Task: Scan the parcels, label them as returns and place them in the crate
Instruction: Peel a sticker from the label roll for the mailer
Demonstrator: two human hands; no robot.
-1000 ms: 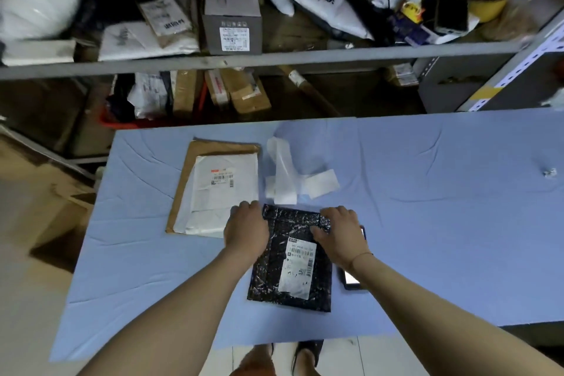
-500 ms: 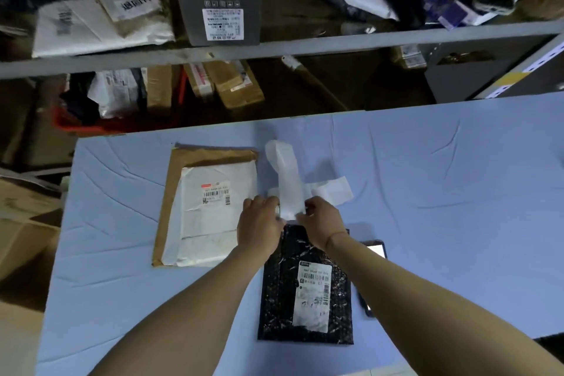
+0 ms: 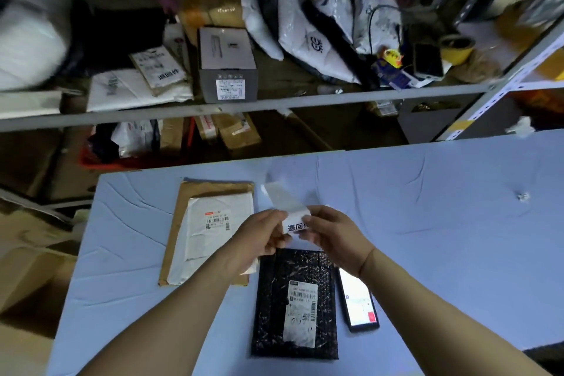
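Left hand point(image 3: 265, 233) and right hand point(image 3: 331, 233) pinch a return label strip point(image 3: 293, 217) above the surface point(image 3: 442, 223), likely peeling one sticker. Black bubble mailer point(image 3: 294, 304) lies flat at near edge, shipping label up, ready for sticking; phone point(image 3: 358, 302) just beside.

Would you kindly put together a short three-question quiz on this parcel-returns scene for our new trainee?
1. True or false: both hands, left hand and right hand, hold the strip of labels above the table.
2. Which lies directly beside the black parcel, on its right? A) a tape roll B) a phone C) scissors
3. Fill in: the white parcel lies on top of a ______ envelope.

Key: 1 true; 2 B; 3 brown.
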